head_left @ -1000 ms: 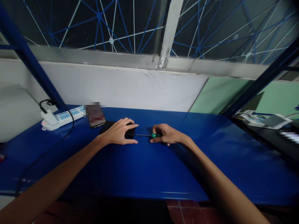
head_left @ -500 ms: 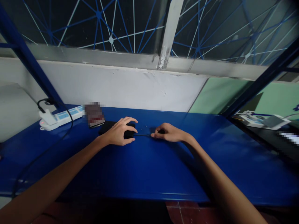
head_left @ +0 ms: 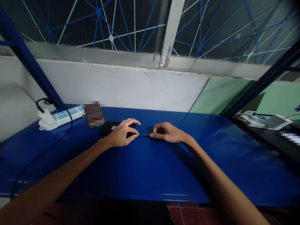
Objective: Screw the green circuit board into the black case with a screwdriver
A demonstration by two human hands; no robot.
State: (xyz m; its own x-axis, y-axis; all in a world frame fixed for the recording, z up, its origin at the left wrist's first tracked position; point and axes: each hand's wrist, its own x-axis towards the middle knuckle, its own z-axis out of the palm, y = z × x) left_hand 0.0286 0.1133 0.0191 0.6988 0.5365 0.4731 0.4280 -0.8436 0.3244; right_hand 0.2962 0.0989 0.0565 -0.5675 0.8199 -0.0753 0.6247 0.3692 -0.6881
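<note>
My right hand pinches a thin metal rod that lies level and points left. My left hand rests over a flat black object with a small pale label; its thumb and a finger come together at the rod's left end, while the other fingers are spread above. The rod's tip is hidden at those fingertips. Several tiny bits, too small to make out, lie on the blue table just beyond the rod, between my hands.
A white power strip with a plug and black cable lies at the left. A blurred dark object sits beside it. White items and a dark surface are at the right. Wall and window stand behind the table.
My left thumb and a finger have closed at the rod's left end, where they were apart before. My right hand has shifted very slightly left. More of the black object's label shows.
</note>
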